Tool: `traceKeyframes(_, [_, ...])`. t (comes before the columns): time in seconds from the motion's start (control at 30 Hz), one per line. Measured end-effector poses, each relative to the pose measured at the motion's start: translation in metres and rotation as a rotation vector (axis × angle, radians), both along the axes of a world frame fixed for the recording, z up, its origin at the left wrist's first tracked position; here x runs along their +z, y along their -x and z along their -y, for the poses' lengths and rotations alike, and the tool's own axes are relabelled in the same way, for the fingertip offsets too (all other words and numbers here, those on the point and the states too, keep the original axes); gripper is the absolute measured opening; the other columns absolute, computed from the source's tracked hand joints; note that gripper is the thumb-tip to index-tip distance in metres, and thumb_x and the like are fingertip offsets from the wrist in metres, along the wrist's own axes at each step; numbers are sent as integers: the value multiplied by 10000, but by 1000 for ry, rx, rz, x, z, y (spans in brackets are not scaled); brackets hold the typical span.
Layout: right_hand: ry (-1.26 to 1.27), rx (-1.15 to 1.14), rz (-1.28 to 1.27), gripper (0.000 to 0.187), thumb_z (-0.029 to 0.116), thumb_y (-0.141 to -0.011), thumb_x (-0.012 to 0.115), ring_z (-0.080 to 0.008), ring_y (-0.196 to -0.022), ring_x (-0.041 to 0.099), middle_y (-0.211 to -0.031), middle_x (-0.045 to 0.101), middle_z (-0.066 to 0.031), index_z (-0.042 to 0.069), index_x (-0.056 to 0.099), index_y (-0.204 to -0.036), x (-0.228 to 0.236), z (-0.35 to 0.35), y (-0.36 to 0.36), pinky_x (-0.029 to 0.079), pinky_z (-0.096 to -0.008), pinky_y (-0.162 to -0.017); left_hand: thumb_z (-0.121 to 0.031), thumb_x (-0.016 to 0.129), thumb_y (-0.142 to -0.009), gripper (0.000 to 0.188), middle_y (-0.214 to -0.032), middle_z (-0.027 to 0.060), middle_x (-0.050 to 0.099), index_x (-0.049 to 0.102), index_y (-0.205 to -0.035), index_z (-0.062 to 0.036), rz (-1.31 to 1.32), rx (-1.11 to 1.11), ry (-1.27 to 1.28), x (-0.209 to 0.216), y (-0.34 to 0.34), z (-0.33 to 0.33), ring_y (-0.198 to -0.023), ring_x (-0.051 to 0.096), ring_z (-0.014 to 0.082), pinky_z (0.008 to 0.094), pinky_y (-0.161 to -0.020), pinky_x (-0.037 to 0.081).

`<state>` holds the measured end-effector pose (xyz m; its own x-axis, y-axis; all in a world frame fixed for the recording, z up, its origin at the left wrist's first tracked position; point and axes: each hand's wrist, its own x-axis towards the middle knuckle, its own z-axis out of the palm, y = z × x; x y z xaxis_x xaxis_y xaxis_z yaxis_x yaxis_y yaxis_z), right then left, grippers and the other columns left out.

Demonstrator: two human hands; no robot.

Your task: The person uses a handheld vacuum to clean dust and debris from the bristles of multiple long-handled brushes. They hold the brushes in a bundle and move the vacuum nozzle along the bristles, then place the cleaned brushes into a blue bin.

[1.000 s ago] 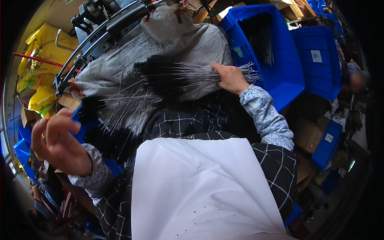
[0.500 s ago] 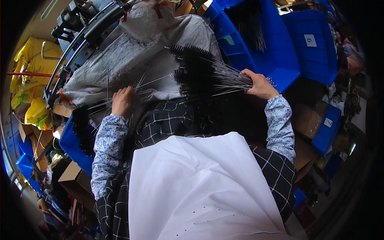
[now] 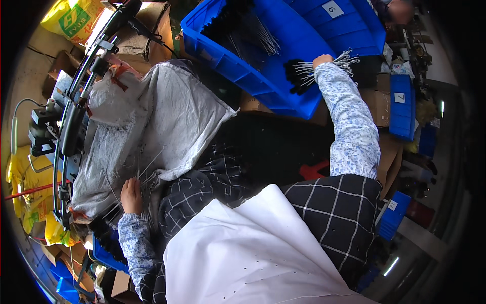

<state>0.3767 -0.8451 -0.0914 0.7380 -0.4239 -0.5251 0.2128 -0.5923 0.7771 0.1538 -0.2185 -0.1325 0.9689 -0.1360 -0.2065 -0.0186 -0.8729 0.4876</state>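
My right hand (image 3: 323, 61) is stretched out to the far right, closed round a bundle of black-bristled twisted-wire brushes (image 3: 307, 72). Their looped wire ends fan out to the right, and the dark bristles hang over the near right end of a blue crate (image 3: 298, 93). Beside the whitish woven sack (image 3: 174, 119), my left hand (image 3: 131, 196) is closed on more wire brushes (image 3: 110, 215), with thin wires poking out around its fingers. Dark bristles show below and left of that hand. More black brushes (image 3: 260, 38) lie inside the crate.
A machine with a black curved rail (image 3: 76, 119) stands at the left, near yellow bags (image 3: 38, 177). A second blue bin (image 3: 354, 28) sits behind the crate. Blue bins (image 3: 401, 109) and cardboard boxes (image 3: 377, 109) line the right. Something red (image 3: 314, 171) lies low beyond my lap.
My right hand has carried its brush bundle away from over the sack, out to the far right above the blue crate. The view has turned right; my left hand stays by the wires.
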Motion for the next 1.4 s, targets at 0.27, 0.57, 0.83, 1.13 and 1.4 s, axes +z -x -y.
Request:
traceKeyframes(0.27, [-187,-250,-303,320,210,-856,408,-231,-1084,477,-1188,495,-47,123,526,-1141,-140,-16,50,410,-514,-793,-114,476,-821,109,-749,139,510,515,-818,-13,-39,83,9,6,-1,4,-706,498,314,374,-623,386])
traceKeyframes(0.57, [-548,-303,681,450,130,-684,591,-360,-818,563,-908,567,-167,108,388,-1084,-68,59,21,454,-460,-700,-132,471,-833,134,-742,142,512,511,-821,-4,-112,142,-11,-1,-8,2,-700,504,300,343,-630,393])
traceKeyframes(0.83, [-1063,-298,1350,493,106,-655,637,-385,-888,517,-986,529,-177,106,396,-1085,-191,-13,-90,418,-443,-754,-130,485,-823,129,-736,139,510,508,-818,-3,-242,234,-28,7,-15,5,-702,501,293,343,-644,393])
traceKeyframes(1.13, [-1512,-504,1004,552,110,-642,593,-375,-991,479,-1062,509,-222,86,403,-1160,-277,-69,-116,392,-404,-841,-148,483,-823,143,-762,136,515,509,-833,-7,-356,284,-94,17,-21,13,-731,501,296,350,-666,386])
traceKeyframes(1.4, [-1403,-239,756,634,68,-644,586,-341,-1027,474,-1115,478,-231,55,349,-1231,-275,-43,-130,384,-370,-878,-138,477,-825,147,-749,131,504,508,-832,5,-432,310,-105,14,-28,12,-698,493,282,348,-638,388])
